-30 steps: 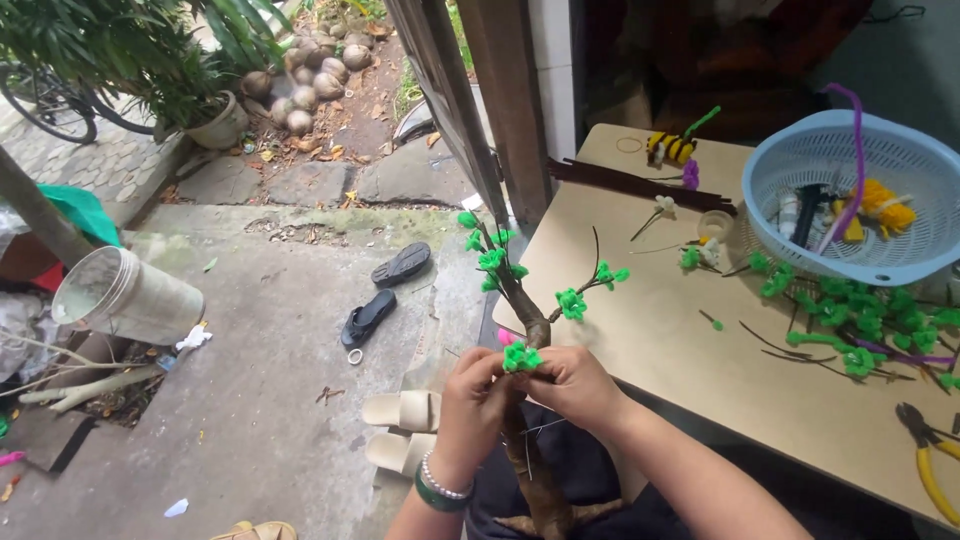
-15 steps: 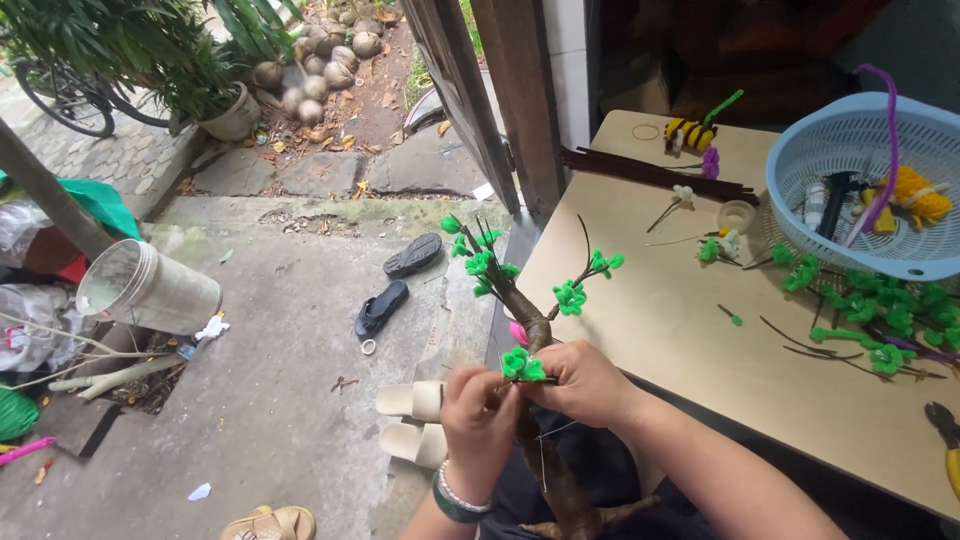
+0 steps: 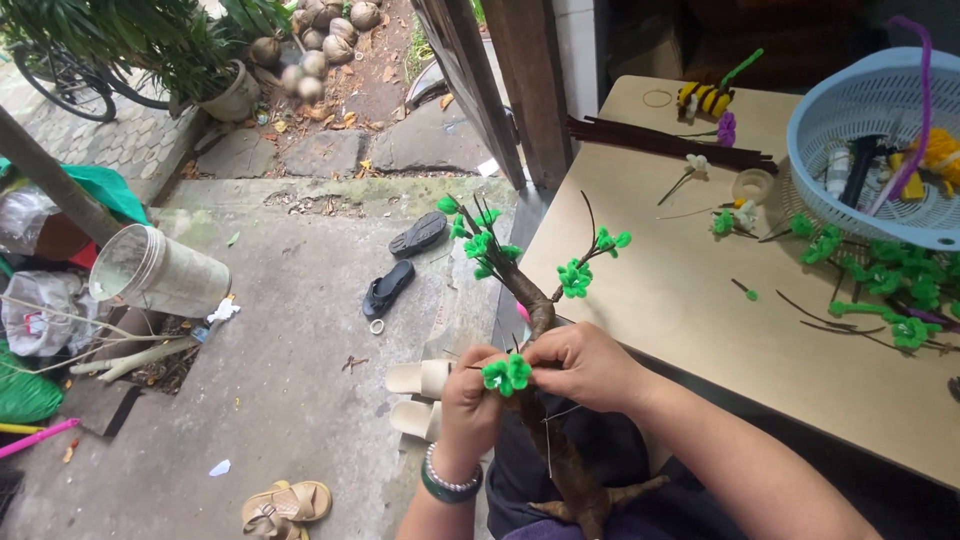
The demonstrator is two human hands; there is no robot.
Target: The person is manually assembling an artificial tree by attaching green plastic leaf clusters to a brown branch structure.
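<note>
Outdoors, on a concrete floor (image 3: 280, 330) beside a pale desk (image 3: 680, 300), a person sat with a small craft tree (image 3: 545, 400) standing upright in the lap. Both hands met at the middle of its brown trunk. Left hand (image 3: 470, 395), with a green and beaded bracelet (image 3: 450, 482) at the wrist, was closed, its fingertips pinching a green leaf cluster (image 3: 508, 373) against the trunk. Right hand (image 3: 585, 365) was curled shut as well, gripping the trunk just beside that cluster and touching the left hand's fingers. Above the hands the trunk forked into thin dark branches (image 3: 590, 235) tipped with more green leaf tufts (image 3: 575, 278). Below them it widened into spread roots (image 3: 590, 500) resting on dark cloth.

On the desk, well to the right, lay loose green leaf stems (image 3: 890, 290) and, touching some of them, a light blue basket (image 3: 850, 110) holding mixed craft bits. A purple fuzzy wire (image 3: 920, 90) arched out of the basket. Near the far edge lay a bundle of dark wires (image 3: 660, 142) and a yellow-and-black striped bee (image 3: 705, 97).

On the floor near the knees stood a pair of cream sandals (image 3: 420, 395), a dark pair of flip-flops (image 3: 400, 262) lay farther off, and a tan sandal (image 3: 290, 503) sat near the bottom edge. A clear plastic bucket (image 3: 155, 272) lay tipped on its side at the left, near a potted plant (image 3: 225, 85).
</note>
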